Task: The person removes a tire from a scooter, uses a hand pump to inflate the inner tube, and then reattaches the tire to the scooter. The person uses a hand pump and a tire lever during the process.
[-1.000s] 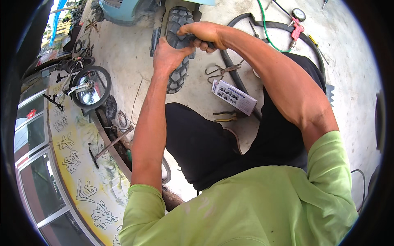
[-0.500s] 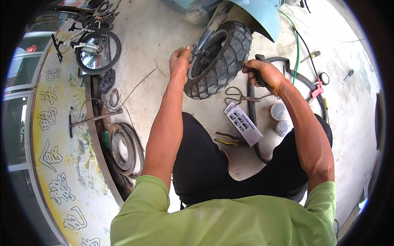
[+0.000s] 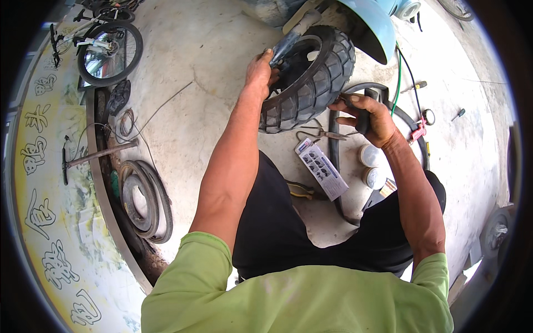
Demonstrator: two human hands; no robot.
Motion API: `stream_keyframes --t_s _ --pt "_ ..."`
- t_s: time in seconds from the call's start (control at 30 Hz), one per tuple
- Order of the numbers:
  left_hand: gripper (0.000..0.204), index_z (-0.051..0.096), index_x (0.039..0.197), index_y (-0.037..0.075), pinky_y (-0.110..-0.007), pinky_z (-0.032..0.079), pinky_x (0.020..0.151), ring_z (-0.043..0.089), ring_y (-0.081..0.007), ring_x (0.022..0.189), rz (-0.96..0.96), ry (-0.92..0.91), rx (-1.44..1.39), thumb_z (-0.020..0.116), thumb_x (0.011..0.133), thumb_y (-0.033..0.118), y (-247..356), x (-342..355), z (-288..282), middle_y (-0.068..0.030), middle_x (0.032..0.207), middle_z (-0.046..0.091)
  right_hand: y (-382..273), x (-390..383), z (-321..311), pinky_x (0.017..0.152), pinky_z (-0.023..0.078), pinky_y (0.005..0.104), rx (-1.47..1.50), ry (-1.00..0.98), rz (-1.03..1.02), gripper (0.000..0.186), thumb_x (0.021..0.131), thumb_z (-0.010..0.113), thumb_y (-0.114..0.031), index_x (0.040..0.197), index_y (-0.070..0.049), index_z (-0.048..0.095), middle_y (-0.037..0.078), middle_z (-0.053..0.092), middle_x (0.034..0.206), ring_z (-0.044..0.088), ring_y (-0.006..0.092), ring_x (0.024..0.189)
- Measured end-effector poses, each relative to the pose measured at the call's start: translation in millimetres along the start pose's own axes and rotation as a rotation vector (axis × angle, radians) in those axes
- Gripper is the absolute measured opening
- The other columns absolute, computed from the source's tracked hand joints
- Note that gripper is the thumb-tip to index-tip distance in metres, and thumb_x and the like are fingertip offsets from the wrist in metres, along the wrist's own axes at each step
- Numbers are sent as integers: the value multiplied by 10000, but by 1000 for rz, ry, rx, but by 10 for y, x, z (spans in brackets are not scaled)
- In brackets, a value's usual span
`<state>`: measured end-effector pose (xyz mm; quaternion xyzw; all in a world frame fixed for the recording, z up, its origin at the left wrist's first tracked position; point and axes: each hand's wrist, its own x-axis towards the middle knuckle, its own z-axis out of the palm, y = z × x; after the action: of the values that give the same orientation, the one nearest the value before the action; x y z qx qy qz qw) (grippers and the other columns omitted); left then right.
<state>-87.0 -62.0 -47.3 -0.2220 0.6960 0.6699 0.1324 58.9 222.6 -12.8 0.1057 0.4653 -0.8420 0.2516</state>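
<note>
Black, bumpy tyre [image 3: 313,91] at 1 o'clock

It sits tilted under a light blue mudguard [image 3: 380,30], and a grey fork leg [image 3: 291,41] slants beside its hollow side. The person's left hand [image 3: 260,71] is at 12 o'clock, at the near edge of that hollow side. Its thumb is up by the fork leg. This grip is bent partway, but some fingers are tucked out of sight, so I cannot tell if it has hold of anything.

The right hand [image 3: 377,119] is at 2 o'clock. This grip is curled round a black handle [image 3: 363,121]. Its thumb and first finger reach over to the side of the tyre, but it is hard to see if the tips touch.

On the floor [image 3: 216,39], scissors [image 3: 327,134] lie at 2 o'clock, across a long black tube [image 3: 334,150]. A white and purple box [image 3: 322,169] is at 3 o'clock, with yellow pliers [image 3: 300,194] just beside it at 4 o'clock. Two round tubs [image 3: 373,178] stand at 3 o'clock, near the right arm. A red air tool [image 3: 417,132] lies between 2 and 3 o'clock. Far off at 10 o'clock is a bike [image 3: 112,49]. Old rubber rings [image 3: 129,202] lie between 8 and 9 o'clock.
</note>
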Motion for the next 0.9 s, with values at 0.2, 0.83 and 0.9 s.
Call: stream_keyframes --t_s 0.2,0.83,0.9 --pt "572 529 1468 134 -468 526 925 643 -286 1079 2 -19 -52 643 1027 480 -47 74 -46 -99 1345 620 46 16 112 975 523 376 -117 -59 -7 468 945 673 -302 1287 16 658 111 717 1188 651 201 1121" --pt "515 575 1354 22 -502 574 880 665 -324 1016 -34 -101 -44 653 1044 425 66 201 -167 -135 1177 671 14 10 308 917 532 373 -173 28 -54 486 923 668 -291 1296 18 635 123 716 1186 644 216 1060" --pt "516 571 1358 17 -475 580 865 665 -305 990 -8 -89 -7 642 1049 424 81 170 -127 -128 1148 669 26 -20 253 941 526 380 -127 29 -25 529 926 657 -275 1348 37 592 142 709 1218 649 221 1099"
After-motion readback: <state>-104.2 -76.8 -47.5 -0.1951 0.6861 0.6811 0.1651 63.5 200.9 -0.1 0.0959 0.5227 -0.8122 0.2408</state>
